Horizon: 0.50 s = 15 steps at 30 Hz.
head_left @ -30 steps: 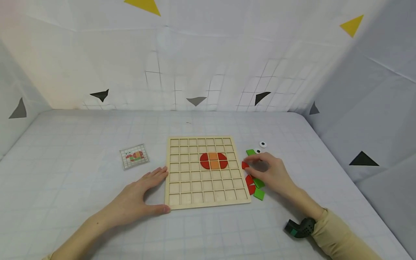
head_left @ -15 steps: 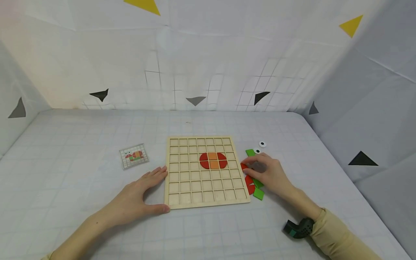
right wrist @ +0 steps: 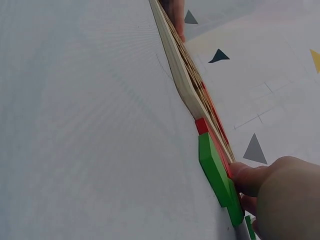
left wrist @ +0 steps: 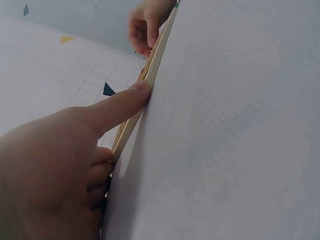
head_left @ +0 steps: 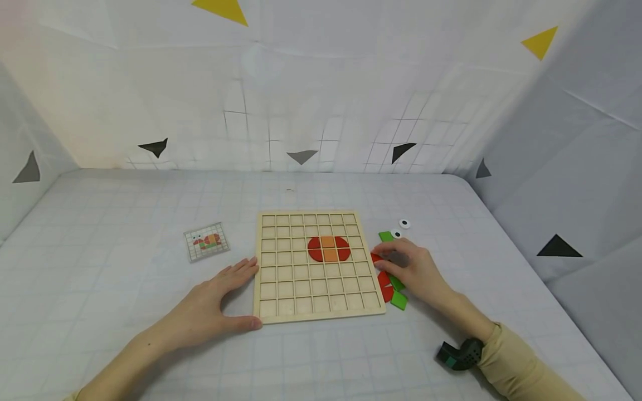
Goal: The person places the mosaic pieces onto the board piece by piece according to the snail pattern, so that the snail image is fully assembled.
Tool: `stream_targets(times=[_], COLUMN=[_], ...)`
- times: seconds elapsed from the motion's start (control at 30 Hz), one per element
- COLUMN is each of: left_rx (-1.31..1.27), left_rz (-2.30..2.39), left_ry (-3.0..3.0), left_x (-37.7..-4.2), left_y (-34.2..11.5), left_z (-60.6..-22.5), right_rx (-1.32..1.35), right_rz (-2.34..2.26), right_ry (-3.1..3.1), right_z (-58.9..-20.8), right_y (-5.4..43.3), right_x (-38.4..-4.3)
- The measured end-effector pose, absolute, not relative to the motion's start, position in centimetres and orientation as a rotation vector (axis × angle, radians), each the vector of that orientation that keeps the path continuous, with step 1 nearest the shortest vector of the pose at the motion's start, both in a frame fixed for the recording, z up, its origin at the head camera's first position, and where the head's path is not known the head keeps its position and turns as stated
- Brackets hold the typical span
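Grid board (head_left: 301, 272), pale wood, square, seven by seven recessed cells divided by thin raised ribs; plain flat rim, lying flat at mid-table. Side edge visibly thin in both wrist views.

Left hand (head_left: 213, 309): thumb and fingers spread, fingertips against the board's left edge, thumb at its near left corner; nothing pinched.

Right hand (head_left: 418, 268): thumb and forefinger brought together on a red piece (head_left: 374, 258), pinching it just beside the board's right edge; the piece's outline is mostly hidden by the fingertips.

Set in the board, right of centre: red rounded pieces (head_left: 314, 249) at either end, orange squares (head_left: 330, 255) between, together making an oval. Bare cells surround the oval on every side.

Loose, along the right edge: red wedge-like pieces (head_left: 387, 293), smooth, flat, close against the rim; green pieces (head_left: 399, 301), flat, straight-sided, one long one partly under the right hand; two white eye discs (head_left: 404, 224) with black centres, just beyond that hand.

Picture card (head_left: 207, 241), small, gridded, printed in red, green and orange; left of the board, a gap of table between them.

Table (head_left: 321, 362): white covering, faint printed grid; broad margins before and behind the board.

Sleeve (head_left: 526, 365), tan cloth; black device (head_left: 460, 355) at the right wrist.
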<state>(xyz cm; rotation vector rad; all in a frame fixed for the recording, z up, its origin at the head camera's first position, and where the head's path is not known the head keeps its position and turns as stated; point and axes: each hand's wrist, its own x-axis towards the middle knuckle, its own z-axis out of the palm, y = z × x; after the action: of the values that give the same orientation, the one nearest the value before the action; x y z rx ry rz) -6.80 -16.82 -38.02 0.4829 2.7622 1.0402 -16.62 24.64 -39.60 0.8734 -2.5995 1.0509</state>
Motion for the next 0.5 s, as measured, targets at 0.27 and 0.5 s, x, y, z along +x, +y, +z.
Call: stream_targets(times=[0.27, 0.5], left_rx=[0.486, 0.491], left_rz=[1.043, 1.035], left_ry=[2.755, 2.761], left_x=[-6.9, -6.9], left_y=[-16.7, -16.8], left_z=[-38.2, -38.2], right_rx=[0.786, 0.789], right_rz=[1.011, 1.095], right_ry=[-2.627, -2.622], right_z=[-39.2, -38.2], right_y=[24.7, 23.6], right_x=[-16.5, -16.3])
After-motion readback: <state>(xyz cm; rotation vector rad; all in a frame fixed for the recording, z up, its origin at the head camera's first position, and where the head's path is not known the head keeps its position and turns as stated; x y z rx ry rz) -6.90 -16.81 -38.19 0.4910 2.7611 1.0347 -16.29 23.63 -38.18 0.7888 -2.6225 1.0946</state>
